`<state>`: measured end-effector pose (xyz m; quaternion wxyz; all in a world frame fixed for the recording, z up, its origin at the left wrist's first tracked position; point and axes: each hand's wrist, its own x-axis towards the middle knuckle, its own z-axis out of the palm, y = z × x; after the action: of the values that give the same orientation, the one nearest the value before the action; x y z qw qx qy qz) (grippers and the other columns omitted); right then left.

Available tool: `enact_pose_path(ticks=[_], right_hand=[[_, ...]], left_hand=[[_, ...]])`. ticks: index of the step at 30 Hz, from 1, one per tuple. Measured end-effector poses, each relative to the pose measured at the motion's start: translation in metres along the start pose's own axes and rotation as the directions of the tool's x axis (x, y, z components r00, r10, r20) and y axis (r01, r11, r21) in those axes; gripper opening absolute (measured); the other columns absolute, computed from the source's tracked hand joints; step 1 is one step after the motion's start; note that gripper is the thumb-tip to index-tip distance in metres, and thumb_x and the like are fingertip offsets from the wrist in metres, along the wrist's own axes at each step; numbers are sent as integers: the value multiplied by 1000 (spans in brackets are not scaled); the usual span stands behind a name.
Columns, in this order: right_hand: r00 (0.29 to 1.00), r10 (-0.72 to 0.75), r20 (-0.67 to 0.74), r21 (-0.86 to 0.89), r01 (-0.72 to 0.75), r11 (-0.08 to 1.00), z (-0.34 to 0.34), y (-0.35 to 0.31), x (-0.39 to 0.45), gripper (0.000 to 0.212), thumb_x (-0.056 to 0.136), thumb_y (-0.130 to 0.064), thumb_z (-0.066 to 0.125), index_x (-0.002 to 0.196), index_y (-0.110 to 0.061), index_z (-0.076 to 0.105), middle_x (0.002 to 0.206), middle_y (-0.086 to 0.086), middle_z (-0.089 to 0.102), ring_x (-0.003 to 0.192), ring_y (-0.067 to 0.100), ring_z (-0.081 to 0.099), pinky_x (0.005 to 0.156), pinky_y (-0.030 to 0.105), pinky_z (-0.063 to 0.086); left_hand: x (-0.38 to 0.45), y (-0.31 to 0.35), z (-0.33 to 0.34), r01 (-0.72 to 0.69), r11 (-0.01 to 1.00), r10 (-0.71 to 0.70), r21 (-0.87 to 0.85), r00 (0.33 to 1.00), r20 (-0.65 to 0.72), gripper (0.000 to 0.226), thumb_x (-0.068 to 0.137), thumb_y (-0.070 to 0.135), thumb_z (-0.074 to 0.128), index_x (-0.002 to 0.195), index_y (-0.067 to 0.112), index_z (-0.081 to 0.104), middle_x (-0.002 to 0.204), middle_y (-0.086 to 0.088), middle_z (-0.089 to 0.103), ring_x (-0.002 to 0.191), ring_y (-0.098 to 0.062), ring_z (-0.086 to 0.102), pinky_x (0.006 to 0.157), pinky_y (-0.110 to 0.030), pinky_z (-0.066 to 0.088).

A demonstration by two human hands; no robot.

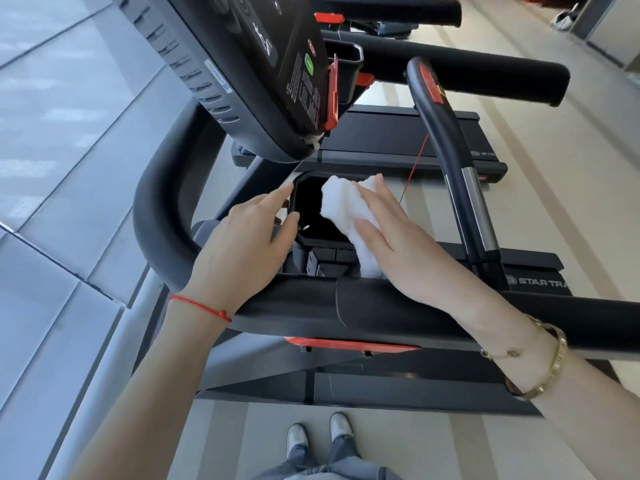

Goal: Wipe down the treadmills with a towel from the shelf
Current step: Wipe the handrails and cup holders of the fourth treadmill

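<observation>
I stand beside a black treadmill [408, 306], looking down over its thick handrail. A black cup-holder tray [308, 206] sits below the tilted console [249, 74]. My right hand [401, 244] reaches over the handrail and presses a white folded towel [346, 206] against the right side of the tray. My left hand [249, 237] rests on the tray's left rim, thumb and fingers curled on its edge. The towel's lower end hangs down behind the handrail.
A curved black side rail [156, 220] loops at the left. An upright handle with a silver grip [474, 199] stands at the right. A second treadmill deck [398, 140] lies beyond. Glass floor panels [52, 133] run along the left. My shoes [318, 434] are on the beige floor.
</observation>
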<state>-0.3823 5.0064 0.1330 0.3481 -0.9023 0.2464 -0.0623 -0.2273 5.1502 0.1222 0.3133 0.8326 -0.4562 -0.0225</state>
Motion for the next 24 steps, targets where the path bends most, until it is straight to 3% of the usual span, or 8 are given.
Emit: enact_pose_path(ticks=[4,9,13,16,18,20,24], right_hand=[[994,52,-92,30,-50,998,3,1,-4,49,106,-40,26,153,-41,14,161,-22,-10,148,8,15,100,18,17],[971,34,-236,-52,-47,998,5,-6,19,37,106,-25,34,142,-22,45,164,-9,9,138,18,37,84,14,25],[912,-41,-409,-28,32,999,-1,-2,23,34,105,-17,39,136,-8,52,159,0,29,136,11,38,87,-9,16],[866,-60,-497,-13,62,998,-4,3,22,32,105,-16,38,134,-9,51,160,3,26,126,-2,33,84,-14,13],[916,-9,-401,46,29,999,0,8,27,42,106,-22,35,148,-20,35,162,-1,18,139,5,25,99,-6,14],[969,48,-241,133,-16,991,6,11,32,50,106,-28,33,154,-32,19,162,-7,16,146,8,17,111,15,16],[989,82,-126,121,-67,990,0,12,51,55,103,-31,41,153,-41,18,158,-1,27,143,15,27,100,21,20]], left_hand=[[-1,0,0,-3,1000,3,-4,1000,5,45,100,32,46,145,26,45,102,4,66,87,-17,62,76,-47,55],[-2,0,0,-6,1000,6,-5,1000,-1,45,100,33,46,144,27,45,102,5,67,87,-17,63,75,-46,56],[-1,0,1,8,1000,-8,-16,1000,0,45,99,33,47,144,28,45,101,5,67,83,-17,62,74,-46,55],[-1,0,3,14,1000,-14,-20,1000,2,45,100,32,47,145,28,45,99,3,67,69,-12,59,70,-47,55],[-2,0,3,13,1000,-13,-6,1000,-1,45,100,32,47,144,28,45,95,3,67,56,-9,53,65,-47,55],[-1,0,3,19,1000,-19,2,1000,-1,45,100,33,46,144,28,45,94,4,67,54,-8,52,65,-47,54],[-1,1,4,22,1000,-22,-7,1000,2,45,99,32,45,144,28,45,95,6,68,54,-6,53,66,-46,55]])
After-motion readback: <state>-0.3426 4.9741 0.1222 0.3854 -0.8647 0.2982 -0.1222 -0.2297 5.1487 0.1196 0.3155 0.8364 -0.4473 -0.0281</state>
